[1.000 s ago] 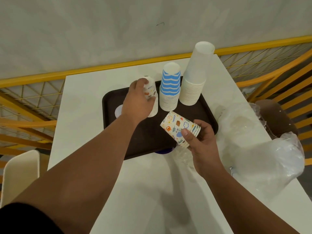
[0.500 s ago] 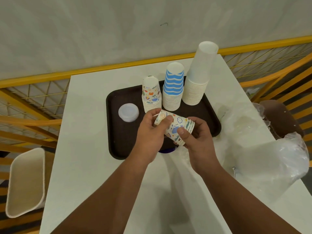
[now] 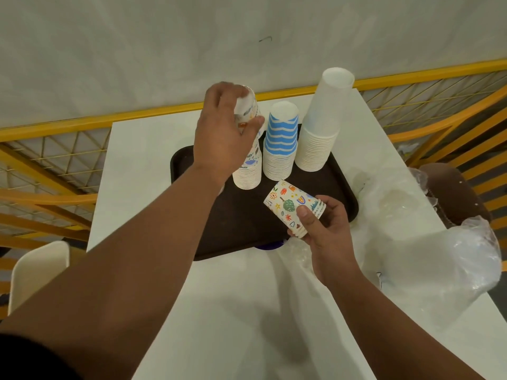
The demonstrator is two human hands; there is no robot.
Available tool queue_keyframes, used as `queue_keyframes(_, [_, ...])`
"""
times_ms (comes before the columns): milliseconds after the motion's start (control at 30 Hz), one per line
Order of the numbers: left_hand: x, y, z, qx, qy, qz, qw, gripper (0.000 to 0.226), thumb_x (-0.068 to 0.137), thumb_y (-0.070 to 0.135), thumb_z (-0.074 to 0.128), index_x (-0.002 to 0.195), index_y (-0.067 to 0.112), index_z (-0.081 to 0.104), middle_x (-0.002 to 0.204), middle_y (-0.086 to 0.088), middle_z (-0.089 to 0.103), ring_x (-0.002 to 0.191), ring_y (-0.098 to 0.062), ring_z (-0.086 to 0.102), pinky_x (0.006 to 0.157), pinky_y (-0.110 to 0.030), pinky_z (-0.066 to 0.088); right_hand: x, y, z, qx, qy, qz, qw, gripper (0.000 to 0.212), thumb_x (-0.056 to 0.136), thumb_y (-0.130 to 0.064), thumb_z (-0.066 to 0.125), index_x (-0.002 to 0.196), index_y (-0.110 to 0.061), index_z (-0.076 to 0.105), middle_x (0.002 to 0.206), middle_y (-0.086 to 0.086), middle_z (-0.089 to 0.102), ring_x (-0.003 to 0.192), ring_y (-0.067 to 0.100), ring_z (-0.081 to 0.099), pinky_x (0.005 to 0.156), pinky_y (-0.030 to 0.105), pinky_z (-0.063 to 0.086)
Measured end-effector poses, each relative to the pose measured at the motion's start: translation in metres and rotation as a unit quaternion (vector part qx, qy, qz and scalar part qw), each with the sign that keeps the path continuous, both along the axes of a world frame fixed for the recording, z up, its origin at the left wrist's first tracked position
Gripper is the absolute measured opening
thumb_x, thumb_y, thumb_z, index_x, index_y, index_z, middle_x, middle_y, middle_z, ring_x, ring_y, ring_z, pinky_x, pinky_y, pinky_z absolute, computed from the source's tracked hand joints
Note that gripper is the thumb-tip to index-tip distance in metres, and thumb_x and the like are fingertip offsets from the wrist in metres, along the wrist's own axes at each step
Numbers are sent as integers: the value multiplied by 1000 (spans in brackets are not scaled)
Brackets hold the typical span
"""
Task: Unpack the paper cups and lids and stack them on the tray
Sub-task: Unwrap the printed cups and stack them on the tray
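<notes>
On the dark brown tray (image 3: 241,231) stand three upside-down cup stacks: a patterned stack (image 3: 248,174), a blue-striped stack (image 3: 280,144) and a tall plain white stack (image 3: 323,124). My left hand (image 3: 222,133) grips one patterned cup (image 3: 248,109) right above the patterned stack. My right hand (image 3: 323,229) holds a short bundle of patterned cups (image 3: 292,207) on its side over the tray's near right part. The lid on the tray is hidden behind my left forearm.
Crumpled clear plastic wrapping (image 3: 439,256) lies on the white table (image 3: 142,165) to the right of the tray. A brown chair (image 3: 452,193) stands at the right edge, a white chair (image 3: 35,272) at the left. Yellow railing (image 3: 55,127) runs behind the table.
My left hand pulled one patterned cup off the bundle and carried it up and back to the top of the patterned stack. The right hand kept the bundle, shifting slightly right.
</notes>
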State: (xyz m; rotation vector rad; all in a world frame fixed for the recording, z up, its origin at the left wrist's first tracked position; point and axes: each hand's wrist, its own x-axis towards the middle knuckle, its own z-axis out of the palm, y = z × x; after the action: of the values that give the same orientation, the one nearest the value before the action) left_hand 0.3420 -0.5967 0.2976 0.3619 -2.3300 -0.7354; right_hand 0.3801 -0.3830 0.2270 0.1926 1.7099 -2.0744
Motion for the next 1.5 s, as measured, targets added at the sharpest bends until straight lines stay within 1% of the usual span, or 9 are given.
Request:
queue_keyframes(200, [-6, -10, -37, 5, -199, -10, 980, 46, 86, 39, 70, 123, 15, 54, 144, -5, 42, 126, -24, 49, 99, -31, 45, -2, 5, -2, -4, -6, -3, 1000, 68, 51, -40, 79, 112, -27, 52, 121, 1, 63, 108, 26, 67, 85, 48, 58])
queue_keyframes(300, [7, -1, -34, 47, -171, 19, 984, 42, 93, 41, 61, 127, 18, 57, 151, -3, 38, 135, -21, 42, 107, -37, 43, -4, 6, -2, -14, -14, -6, 1000, 68, 49, -40, 79, 111, -28, 53, 121, 2, 62, 107, 27, 67, 82, 49, 59])
queue_keyframes(467, [54, 47, -34, 150, -45, 13, 988, 34, 90, 41, 64, 113, 16, 62, 113, -1, 60, 80, -8, 60, 69, -13, 51, -3, 2, 1, -25, -5, 7, 1000, 61, 54, -38, 78, 109, -27, 53, 121, 4, 62, 101, 25, 70, 74, 46, 60])
queue_keyframes(600, [76, 73, -48, 363, -155, -84, 915, 49, 85, 40, 70, 129, 35, 50, 128, 9, 54, 110, -8, 60, 83, -21, 56, 1, -3, 5, -56, 12, 32, 998, 62, 57, -36, 79, 111, -24, 53, 118, 7, 63, 100, 27, 70, 77, 49, 58])
queue_keyframes(833, [72, 75, -45, 550, -76, -9, 832, 36, 88, 26, 70, 119, 34, 53, 120, 6, 62, 108, -13, 64, 88, -36, 58, 2, -9, 1, -28, 53, 31, 998, 56, 64, -25, 85, 110, -24, 53, 116, 5, 65, 107, 29, 67, 78, 51, 59])
queue_keyframes(967, [59, 55, -26, 374, -41, 18, 927, 43, 86, 30, 72, 123, 25, 50, 124, 4, 59, 108, -10, 62, 77, -20, 58, -2, -3, 0, -39, 20, 8, 999, 54, 63, -25, 79, 110, -24, 52, 121, 6, 61, 106, 29, 68, 71, 44, 60])
queue_keyframes(1100, [34, 22, -6, 118, -10, 17, 993, 47, 85, 36, 71, 126, 20, 52, 130, -1, 48, 115, -14, 53, 87, -33, 56, -2, 1, -3, -34, -6, -3, 999, 63, 53, -34, 80, 109, -25, 52, 122, 5, 61, 106, 30, 67, 80, 51, 59])
queue_keyframes(1267, [-3, -4, -11, -5, -32, -4, 999, 47, 85, 31, 72, 125, 15, 52, 132, -8, 47, 113, -24, 55, 87, -40, 56, -1, 1, -4, -28, -23, -6, 999, 69, 47, -36, 80, 110, -27, 52, 120, 2, 60, 109, 31, 65, 83, 55, 57])
queue_keyframes(1500, [-3, -10, -42, -5, -200, -6, 980, 53, 86, 43, 69, 130, 19, 52, 148, -6, 38, 130, -26, 44, 105, -46, 45, -3, 4, -1, -25, -19, -7, 999, 67, 49, -36, 80, 109, -25, 51, 120, 2, 61, 107, 29, 67, 79, 49, 59])
